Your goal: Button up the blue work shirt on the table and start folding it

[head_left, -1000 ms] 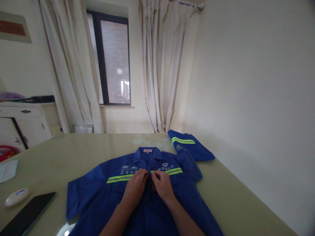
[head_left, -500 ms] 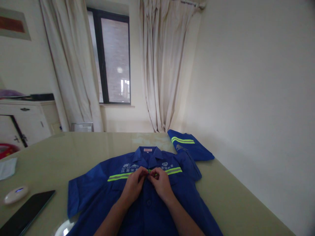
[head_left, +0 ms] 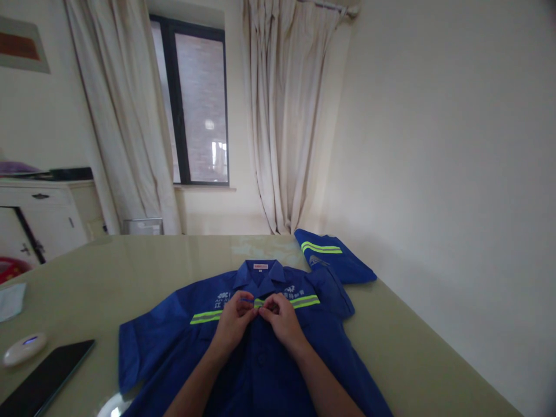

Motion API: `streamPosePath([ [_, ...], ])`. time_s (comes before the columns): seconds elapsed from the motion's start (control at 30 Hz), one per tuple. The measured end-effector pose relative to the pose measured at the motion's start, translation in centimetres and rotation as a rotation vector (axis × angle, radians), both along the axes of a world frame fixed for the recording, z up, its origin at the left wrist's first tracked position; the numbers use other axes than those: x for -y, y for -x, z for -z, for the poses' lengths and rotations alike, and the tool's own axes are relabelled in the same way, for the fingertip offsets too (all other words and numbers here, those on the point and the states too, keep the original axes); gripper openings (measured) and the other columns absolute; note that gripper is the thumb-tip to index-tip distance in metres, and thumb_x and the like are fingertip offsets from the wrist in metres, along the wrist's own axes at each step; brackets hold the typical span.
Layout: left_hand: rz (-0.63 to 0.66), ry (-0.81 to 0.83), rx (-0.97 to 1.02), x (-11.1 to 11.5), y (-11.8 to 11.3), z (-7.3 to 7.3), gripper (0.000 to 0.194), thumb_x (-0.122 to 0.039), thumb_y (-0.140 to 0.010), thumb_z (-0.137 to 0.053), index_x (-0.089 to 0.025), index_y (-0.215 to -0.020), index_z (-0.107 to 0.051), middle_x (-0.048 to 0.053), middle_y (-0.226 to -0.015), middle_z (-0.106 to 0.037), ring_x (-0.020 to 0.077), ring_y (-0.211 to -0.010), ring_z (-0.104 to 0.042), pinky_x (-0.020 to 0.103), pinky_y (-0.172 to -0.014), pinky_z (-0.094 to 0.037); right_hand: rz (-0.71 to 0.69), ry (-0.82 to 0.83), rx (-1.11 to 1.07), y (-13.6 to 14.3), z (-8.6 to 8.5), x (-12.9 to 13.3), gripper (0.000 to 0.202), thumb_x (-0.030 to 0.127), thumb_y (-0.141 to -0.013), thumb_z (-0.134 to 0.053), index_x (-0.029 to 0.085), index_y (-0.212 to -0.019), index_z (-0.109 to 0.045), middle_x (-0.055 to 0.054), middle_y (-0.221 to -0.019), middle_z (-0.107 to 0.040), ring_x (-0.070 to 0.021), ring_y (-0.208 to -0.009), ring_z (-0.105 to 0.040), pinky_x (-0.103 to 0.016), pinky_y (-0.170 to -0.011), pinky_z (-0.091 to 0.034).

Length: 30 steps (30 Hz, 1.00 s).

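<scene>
A blue short-sleeved work shirt [head_left: 174, 336] with a yellow-green reflective stripe lies flat, front up, on the pale green table [head_left: 130, 266]. My left hand [head_left: 234, 321] and my right hand [head_left: 282, 318] meet at the shirt's front placket, just below the collar, at the height of the stripe. Both pinch the fabric edges there with closed fingers. What the fingertips hold between them is too small to tell.
A second, folded blue garment [head_left: 334, 263] lies at the table's far right corner by the wall. At the left are a dark phone [head_left: 47, 376], a white oval device [head_left: 24, 349] and a pale cloth [head_left: 11, 301]. A white cabinet [head_left: 39, 217] stands beyond.
Both hands have moved a little up the shirt front, from just below the stripe to the stripe near the collar. The shirt itself lies as before.
</scene>
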State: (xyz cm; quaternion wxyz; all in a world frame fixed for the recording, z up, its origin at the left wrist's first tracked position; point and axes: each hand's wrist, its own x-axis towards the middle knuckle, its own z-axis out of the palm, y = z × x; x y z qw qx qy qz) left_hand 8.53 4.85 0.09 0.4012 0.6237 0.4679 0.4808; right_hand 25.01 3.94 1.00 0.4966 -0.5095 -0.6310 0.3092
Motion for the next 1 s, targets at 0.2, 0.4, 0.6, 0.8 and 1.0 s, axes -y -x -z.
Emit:
streamPosePath([
  [0.2,-0.005,-0.313,-0.603,2.0,-0.6,-1.7,0.02,-0.023,-0.093,-0.053,-0.028,-0.105,-0.068,0.006,-0.106,-0.07,0.0237,-0.102,-0.065,0.035,-0.091,-0.048,-0.048,0.169,-0.05,-0.5,0.8,-1.2,0.024,0.037,-0.076,-0.07,0.018,-0.062,-0.066,0.003,-0.053,-0.058,-0.0142,-0.054,-0.054,-0.023,-0.054,-0.041],
  [0.4,-0.15,-0.271,-0.907,2.0,0.1,-0.7,0.034,-0.029,-0.102,-0.037,-0.025,-0.115,-0.068,0.01,-0.117,-0.071,0.0276,-0.115,-0.062,0.043,-0.102,-0.044,0.088,-0.085,0.221,0.3,-0.7,1.4,0.024,0.024,-0.09,-0.052,0.02,-0.099,-0.075,-0.009,-0.1,-0.073,-0.0224,-0.092,-0.068,-0.034,-0.086,-0.051],
  [0.6,-0.134,-0.251,-0.833,-1.5,2.1,0.7,0.045,-0.031,-0.093,-0.047,-0.022,-0.136,-0.058,0.01,-0.148,-0.058,0.0292,-0.143,-0.044,0.052,-0.121,-0.028,-0.048,-0.082,0.644,2.5,0.0,4.1,0.066,0.053,-0.096,-0.051,0.021,-0.154,-0.043,-0.011,-0.16,-0.039,-0.0332,-0.148,-0.034,-0.051,-0.121,-0.024],
  [0.8,-0.27,-0.226,-0.748,-2.7,6.5,-1.4,0.049,-0.021,-0.095,-0.027,-0.018,-0.131,-0.06,0.01,-0.129,-0.068,0.0226,-0.123,-0.061,0.04,-0.111,-0.042,-0.077,0.011,0.743,2.8,0.6,2.3,0.085,0.071,-0.094,-0.042,0.018,-0.159,-0.03,-0.011,-0.165,-0.026,-0.0301,-0.153,-0.023,-0.05,-0.124,-0.015],
  [1.0,-0.809,0.071,-1.213,1.3,15.8,-1.8,0.058,-0.046,-0.095,-0.036,-0.002,-0.118,-0.065,0.028,-0.143,-0.051,0.0456,-0.127,-0.049,0.053,-0.097,-0.045,-0.133,0.019,0.777,3.1,-0.4,-0.4,0.087,0.076,-0.093,-0.038,0.019,-0.159,-0.03,-0.012,-0.165,-0.028,-0.0277,-0.153,-0.024,-0.048,-0.124,-0.013],
])
